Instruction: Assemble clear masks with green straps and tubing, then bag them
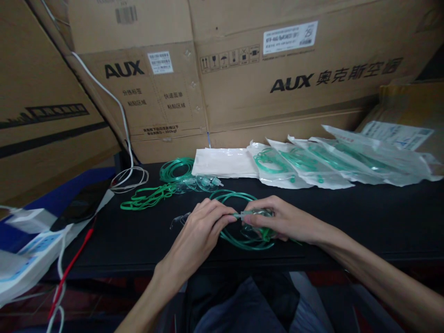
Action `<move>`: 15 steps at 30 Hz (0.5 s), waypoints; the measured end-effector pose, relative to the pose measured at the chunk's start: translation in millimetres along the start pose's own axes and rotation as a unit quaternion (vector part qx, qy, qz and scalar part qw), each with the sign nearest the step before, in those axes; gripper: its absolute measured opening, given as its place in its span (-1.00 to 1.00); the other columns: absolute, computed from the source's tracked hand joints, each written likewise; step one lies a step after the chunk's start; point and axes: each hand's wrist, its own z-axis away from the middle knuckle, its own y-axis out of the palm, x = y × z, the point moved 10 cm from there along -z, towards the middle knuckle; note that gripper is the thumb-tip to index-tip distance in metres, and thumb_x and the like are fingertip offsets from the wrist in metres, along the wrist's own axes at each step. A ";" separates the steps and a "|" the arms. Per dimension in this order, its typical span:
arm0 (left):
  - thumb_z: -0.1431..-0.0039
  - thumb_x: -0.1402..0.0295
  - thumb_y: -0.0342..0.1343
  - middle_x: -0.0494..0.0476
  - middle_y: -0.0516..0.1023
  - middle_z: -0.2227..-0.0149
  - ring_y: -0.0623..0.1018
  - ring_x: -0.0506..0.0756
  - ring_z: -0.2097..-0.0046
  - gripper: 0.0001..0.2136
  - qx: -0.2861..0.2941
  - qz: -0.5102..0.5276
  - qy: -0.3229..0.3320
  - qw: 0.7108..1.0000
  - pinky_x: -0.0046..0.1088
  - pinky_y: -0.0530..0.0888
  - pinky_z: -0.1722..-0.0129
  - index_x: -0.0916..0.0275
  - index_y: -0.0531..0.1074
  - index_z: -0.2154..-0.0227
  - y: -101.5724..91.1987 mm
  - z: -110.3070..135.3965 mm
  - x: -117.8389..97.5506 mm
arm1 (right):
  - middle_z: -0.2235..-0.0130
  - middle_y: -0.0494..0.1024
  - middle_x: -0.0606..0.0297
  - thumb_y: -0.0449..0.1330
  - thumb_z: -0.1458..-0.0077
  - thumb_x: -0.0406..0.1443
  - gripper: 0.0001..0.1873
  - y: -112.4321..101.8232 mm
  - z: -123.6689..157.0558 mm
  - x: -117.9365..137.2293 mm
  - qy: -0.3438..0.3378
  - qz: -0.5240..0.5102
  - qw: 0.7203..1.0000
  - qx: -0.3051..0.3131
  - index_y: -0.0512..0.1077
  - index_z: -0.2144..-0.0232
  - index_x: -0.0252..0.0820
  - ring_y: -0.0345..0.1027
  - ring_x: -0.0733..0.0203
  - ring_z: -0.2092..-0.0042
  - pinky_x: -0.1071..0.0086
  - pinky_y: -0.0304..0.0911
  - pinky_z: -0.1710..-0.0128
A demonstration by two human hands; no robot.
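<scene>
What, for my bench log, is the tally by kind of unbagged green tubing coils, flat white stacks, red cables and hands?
Unbagged green tubing coils: 2
Flat white stack: 1
Red cable: 1
Hands: 2
Total: 6

One left hand [204, 222] and one right hand [277, 216] are shown, with two loose coils of green tubing [166, 172], at least four filled packets [301, 162], one white stack [225, 163], one red cable [74, 261] and one power strip [38, 252].
</scene>
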 end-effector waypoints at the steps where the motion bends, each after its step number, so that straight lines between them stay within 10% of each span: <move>1: -0.42 0.40 0.06 0.03 0.58 0.12 0.48 0.08 0.08 -0.89 0.001 -0.010 0.000 1.000 -0.34 0.32 0.01 0.16 0.48 0.12 0.5 0.1 -0.8 | 0.55 0.24 0.46 0.18 -0.20 0.13 -0.50 0.9 -0.2 -1.2 0.005 -0.006 1.000 0.005 0.50 0.34 -0.20 0.09 0.42 0.60 0.57 0.01 0.69; 15: -0.37 0.56 -0.01 0.06 0.56 0.28 0.44 0.11 0.25 -0.83 -0.001 -0.105 0.038 0.994 -0.32 0.22 0.20 0.23 0.47 0.19 6.9 -5.3 -13.2 | 0.56 0.24 0.48 0.15 -0.25 0.08 -0.54 0.7 -1.6 -2.9 -0.006 0.003 1.000 0.012 0.50 0.30 -0.20 0.07 0.41 0.59 0.55 -0.01 0.68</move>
